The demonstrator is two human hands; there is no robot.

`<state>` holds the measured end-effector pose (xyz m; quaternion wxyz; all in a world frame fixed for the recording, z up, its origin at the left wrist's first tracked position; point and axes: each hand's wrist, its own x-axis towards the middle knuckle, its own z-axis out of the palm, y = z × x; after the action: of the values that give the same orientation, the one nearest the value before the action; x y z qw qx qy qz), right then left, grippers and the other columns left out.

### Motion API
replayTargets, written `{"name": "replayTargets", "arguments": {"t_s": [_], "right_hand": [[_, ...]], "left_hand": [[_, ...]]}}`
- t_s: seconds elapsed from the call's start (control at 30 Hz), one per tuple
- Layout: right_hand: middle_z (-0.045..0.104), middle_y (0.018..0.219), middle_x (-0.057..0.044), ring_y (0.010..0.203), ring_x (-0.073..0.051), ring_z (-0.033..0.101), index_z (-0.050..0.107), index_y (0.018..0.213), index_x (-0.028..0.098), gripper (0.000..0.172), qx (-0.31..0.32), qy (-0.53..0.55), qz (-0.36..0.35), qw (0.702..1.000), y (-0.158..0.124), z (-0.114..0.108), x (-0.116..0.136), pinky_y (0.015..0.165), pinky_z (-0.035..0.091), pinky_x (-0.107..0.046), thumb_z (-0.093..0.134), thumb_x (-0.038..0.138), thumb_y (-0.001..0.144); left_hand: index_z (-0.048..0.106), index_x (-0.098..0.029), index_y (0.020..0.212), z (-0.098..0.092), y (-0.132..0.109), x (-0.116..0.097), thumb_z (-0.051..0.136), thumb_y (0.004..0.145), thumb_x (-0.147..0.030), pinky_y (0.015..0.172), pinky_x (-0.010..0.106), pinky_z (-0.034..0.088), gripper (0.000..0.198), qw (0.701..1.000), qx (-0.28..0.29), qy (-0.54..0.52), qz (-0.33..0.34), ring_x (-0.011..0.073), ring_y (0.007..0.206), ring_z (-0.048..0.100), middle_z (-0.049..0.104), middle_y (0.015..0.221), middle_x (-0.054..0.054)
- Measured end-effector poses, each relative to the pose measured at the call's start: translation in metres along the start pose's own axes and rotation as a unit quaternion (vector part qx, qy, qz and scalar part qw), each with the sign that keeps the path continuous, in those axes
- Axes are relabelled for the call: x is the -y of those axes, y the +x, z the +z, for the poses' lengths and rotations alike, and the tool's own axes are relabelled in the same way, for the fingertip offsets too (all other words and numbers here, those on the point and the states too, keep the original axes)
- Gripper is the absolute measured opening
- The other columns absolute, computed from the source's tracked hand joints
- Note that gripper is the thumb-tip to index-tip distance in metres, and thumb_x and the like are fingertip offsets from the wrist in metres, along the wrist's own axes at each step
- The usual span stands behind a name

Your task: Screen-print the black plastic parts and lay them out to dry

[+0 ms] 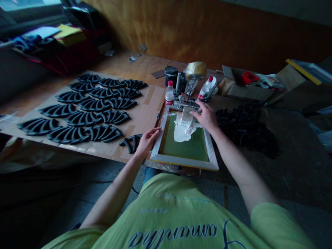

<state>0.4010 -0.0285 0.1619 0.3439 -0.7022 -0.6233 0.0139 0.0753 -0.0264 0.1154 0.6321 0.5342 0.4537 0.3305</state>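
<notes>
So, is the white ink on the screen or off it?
On: white ink lies smeared across the green mesh of the screen frame.

Upside-down dark script on yellow-green T-shirt, apparently "Samantha", smaller line above it illegible, red-capped plastic bottle with label too blurred to read

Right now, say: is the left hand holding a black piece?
No, the left hand rests on the silkscreen frame, beside a black curved piece.
</notes>
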Motion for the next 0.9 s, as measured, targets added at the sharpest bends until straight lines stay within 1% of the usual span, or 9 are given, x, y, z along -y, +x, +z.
{"name": "replayTargets", "arguments": {"t_s": [0.07,0.17,0.3,0.4,0.53,0.63,0.67,0.8,0.9], "right_hand": [[0.067,0.099,-0.008,0.086,-0.02,0.061,0.059,0.132,0.015,0.046,-0.06,0.02,0.069,0.996,0.001,-0.02,-0.027,0.085,0.049,-0.037,0.062,0.04,0.093],[0.067,0.093,-0.01,0.081,-0.019,0.059,0.064,0.114,0.011,0.033,-0.089,0.021,0.173,0.981,-0.024,-0.029,-0.059,0.079,0.048,-0.036,0.049,0.036,0.099],[0.066,0.086,-0.007,0.084,-0.022,0.061,0.064,0.086,0.02,0.02,0.043,-0.001,0.138,0.99,-0.087,0.017,-0.053,0.08,0.05,-0.037,0.066,0.04,0.09],[0.066,0.095,-0.01,0.097,-0.026,0.06,0.061,0.079,0.021,0.023,0.124,-0.058,0.069,0.988,-0.12,0.057,-0.029,0.09,0.048,-0.039,0.076,0.038,0.082],[0.067,0.09,-0.011,0.093,-0.025,0.061,0.059,0.082,0.02,0.014,0.169,-0.115,0.101,0.974,-0.125,0.073,-0.004,0.084,0.047,-0.035,0.065,0.029,0.092],[0.066,0.085,-0.008,0.088,-0.024,0.062,0.059,0.087,0.022,0.015,0.128,-0.075,0.142,0.979,-0.125,0.071,0.022,0.077,0.047,-0.033,0.055,0.031,0.098],[0.067,0.087,-0.007,0.089,-0.024,0.062,0.059,0.089,0.022,0.015,0.113,-0.056,0.126,0.984,-0.127,0.071,0.034,0.078,0.047,-0.033,0.054,0.032,0.099],[0.069,0.107,-0.006,0.106,-0.024,0.061,0.067,0.092,0.026,0.012,0.146,0.039,-0.07,0.986,-0.137,0.064,0.065,0.094,0.049,-0.038,0.057,0.029,0.097],[0.069,0.117,-0.007,0.113,-0.026,0.06,0.072,0.086,0.027,0.017,0.143,0.04,-0.117,0.982,-0.138,0.042,0.032,0.102,0.048,-0.042,0.059,0.026,0.096]], "left_hand": [[0.073,-0.017,0.098,0.006,0.005,-0.025,0.06,0.085,-0.065,0.051,0.022,0.039,0.052,0.997,-0.034,-0.011,0.064,0.0115,0.059,0.054,0.063,0.071,0.002],[0.069,-0.019,0.095,0.02,0.022,-0.064,0.048,0.092,-0.067,0.054,0.022,0.045,0.053,0.984,-0.066,-0.044,0.159,0.0132,0.066,0.06,0.065,0.076,0.004],[0.064,-0.023,0.106,0.037,0.05,-0.114,0.043,0.096,-0.064,0.059,0.023,0.052,0.047,0.974,-0.047,-0.077,0.21,0.0152,0.078,0.067,0.07,0.087,0.005],[0.06,-0.023,0.109,0.044,0.058,-0.127,0.04,0.098,-0.063,0.061,0.023,0.053,0.046,0.973,-0.048,-0.085,0.21,0.0157,0.08,0.068,0.071,0.09,0.006],[0.059,-0.021,0.116,0.054,0.033,-0.081,0.042,0.093,-0.071,0.061,0.025,0.054,0.057,0.99,-0.03,-0.075,0.113,0.0182,0.083,0.07,0.073,0.096,0.009],[0.063,-0.017,0.111,0.069,-0.006,-0.021,0.062,0.077,-0.076,0.057,0.029,0.054,0.068,0.986,0.127,-0.021,-0.104,0.0263,0.084,0.072,0.074,0.097,0.015],[0.062,-0.017,0.111,0.075,-0.018,-0.004,0.065,0.075,-0.077,0.059,0.031,0.055,0.07,0.98,0.137,-0.032,-0.143,0.028,0.089,0.072,0.073,0.102,0.016],[0.059,-0.019,0.101,0.075,-0.034,0.026,0.067,0.078,-0.071,0.069,0.033,0.058,0.057,0.971,0.06,-0.151,-0.173,0.0253,0.092,0.072,0.072,0.101,0.012],[0.056,-0.02,0.092,0.03,-0.022,0.03,0.068,0.082,-0.061,0.064,0.029,0.055,0.043,0.98,-0.036,-0.129,-0.15,0.0205,0.079,0.071,0.071,0.091,0.007]]}}
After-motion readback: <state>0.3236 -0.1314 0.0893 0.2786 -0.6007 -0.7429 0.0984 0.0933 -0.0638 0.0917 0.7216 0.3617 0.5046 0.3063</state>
